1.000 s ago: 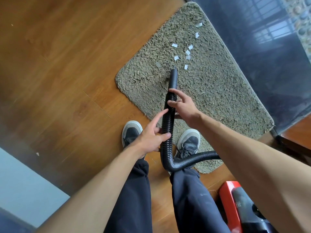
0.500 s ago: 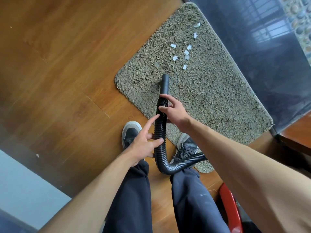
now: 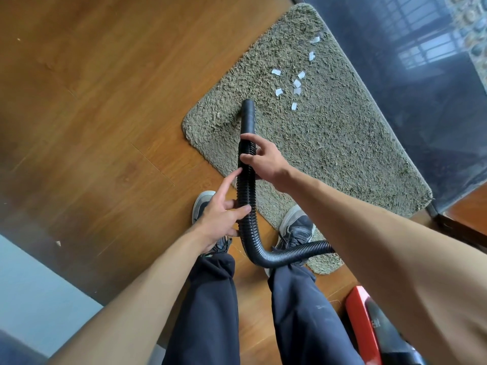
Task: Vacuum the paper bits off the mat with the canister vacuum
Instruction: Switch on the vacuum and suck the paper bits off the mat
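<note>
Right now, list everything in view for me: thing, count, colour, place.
mat: one, grey-green shag, on the floor ahead of the feet.
paper bits: about eight, white, on the mat's far part, beyond the nozzle.
hose: one, black, ribbed, curving from lower right up to its nozzle over the mat.
canister vacuum: one, red and black, bottom right corner.
floor: brown wood, under everything.
glossy panel: one, dark, top right beside the mat.
left shoe: grey and black, on the floor.
right shoe: grey and black, on the mat's edge.
trousers: dark navy, bottom centre.
left hand: grips the hose lower down.
right hand: grips the hose nearer the nozzle.
</note>
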A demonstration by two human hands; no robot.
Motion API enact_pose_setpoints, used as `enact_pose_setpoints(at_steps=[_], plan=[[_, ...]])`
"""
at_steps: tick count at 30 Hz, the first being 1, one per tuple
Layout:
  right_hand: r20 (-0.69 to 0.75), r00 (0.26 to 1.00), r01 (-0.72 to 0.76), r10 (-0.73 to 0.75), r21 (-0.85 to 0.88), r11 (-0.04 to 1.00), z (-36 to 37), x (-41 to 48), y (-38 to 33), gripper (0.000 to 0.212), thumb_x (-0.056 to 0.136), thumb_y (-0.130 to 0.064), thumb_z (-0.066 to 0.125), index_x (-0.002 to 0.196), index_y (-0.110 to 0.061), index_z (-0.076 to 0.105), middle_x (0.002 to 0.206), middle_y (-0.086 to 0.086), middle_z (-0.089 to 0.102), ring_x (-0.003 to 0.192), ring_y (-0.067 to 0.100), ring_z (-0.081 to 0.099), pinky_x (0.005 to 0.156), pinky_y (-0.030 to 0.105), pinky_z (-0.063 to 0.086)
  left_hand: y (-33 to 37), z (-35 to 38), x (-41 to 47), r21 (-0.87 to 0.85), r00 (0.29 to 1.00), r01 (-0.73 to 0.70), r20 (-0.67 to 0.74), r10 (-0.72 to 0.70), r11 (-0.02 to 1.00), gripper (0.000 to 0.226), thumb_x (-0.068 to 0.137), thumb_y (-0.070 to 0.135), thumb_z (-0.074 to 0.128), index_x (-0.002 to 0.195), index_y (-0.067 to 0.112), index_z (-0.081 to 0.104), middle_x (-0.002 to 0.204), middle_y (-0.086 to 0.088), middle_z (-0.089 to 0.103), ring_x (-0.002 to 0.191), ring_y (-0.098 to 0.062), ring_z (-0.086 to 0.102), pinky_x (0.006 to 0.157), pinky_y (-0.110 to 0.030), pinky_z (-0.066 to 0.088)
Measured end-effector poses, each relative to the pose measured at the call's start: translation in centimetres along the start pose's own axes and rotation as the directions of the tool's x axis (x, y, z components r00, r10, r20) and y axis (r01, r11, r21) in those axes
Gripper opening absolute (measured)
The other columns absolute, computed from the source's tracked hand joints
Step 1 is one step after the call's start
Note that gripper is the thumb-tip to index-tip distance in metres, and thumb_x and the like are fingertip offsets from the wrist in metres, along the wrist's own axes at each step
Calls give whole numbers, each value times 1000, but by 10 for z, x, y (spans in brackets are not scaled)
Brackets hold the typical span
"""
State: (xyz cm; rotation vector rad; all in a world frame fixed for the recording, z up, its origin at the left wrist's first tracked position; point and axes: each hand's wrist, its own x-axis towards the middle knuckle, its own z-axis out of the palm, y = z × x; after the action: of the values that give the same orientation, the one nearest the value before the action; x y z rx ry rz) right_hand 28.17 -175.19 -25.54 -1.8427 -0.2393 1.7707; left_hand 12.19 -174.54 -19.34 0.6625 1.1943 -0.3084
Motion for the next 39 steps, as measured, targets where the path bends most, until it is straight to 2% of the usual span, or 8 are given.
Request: enact_pose_setpoints(at_steps=[6,9,13,18,26,30,35,39], plan=[[-9,1000,-14,15,18,1000,-9,-1,-2,51,92,-3,56,139,-23,48,95,4,57,78,17,62,58,27,56,5,5,3,49,1000,-12,3,12,999,76,96,3,58,134,65,36,93,-7,70,82,-17,64,62,-36,50],[-31,999,-27,29,42,999,-17,0,0,52,92,-3,56,139,-24,48,98,10,59,78,19,62,60,30,57,13,12,6,96,1000,-10,6,9,995,76,96,2,57,138,61,34,97,-8,71,86,-18,68,70,-47,60],[-66,997,-28,33,79,996,-31,2,0,52,93,-3,56,139,-24,48,98,10,60,80,19,63,62,32,59,24,20,14,141,999,0,33,-4,990,77,97,2,57,139,61,31,102,-8,73,95,-19,70,73,-47,60],[-74,997,-20,28,109,994,-45,4,-4,52,93,-3,55,140,-24,48,98,10,61,82,21,64,60,30,58,33,27,24,198,999,-10,37,3,980,78,96,4,58,137,64,31,103,-7,74,99,-22,71,79,-57,58],[-126,991,-19,49,231,973,-67,-6,3,50,94,-2,55,139,-23,48,97,9,61,79,18,66,58,28,58,44,43,30,285,997,-20,72,0,958,79,95,4,59,136,66,30,104,-7,74,98,-23,72,76,-58,59],[-160,985,-21,66,270,963,-78,-13,13,51,95,-2,54,140,-24,47,98,11,61,80,19,66,59,32,59,46,53,30,321,993,-18,120,-22,947,79,96,5,58,139,63,27,106,-6,74,96,-23,72,72,-52,61],[-146,984,-49,98,310,950,-86,-22,27,50,96,-2,52,139,-25,48,108,17,60,89,26,66,75,45,60,43,62,29,361,987,6,146,-63,933,77,97,7,57,141,62,25,109,-2,73,96,-20,72,63,-40,62],[-141,984,-56,107,328,943,-80,-24,31,51,95,-1,53,140,-25,47,105,16,60,85,23,66,65,37,60,37,60,26,344,988,21,136,-72,939,77,97,6,57,141,62,26,108,-1,73,96,-20,72,61,-38,61]])
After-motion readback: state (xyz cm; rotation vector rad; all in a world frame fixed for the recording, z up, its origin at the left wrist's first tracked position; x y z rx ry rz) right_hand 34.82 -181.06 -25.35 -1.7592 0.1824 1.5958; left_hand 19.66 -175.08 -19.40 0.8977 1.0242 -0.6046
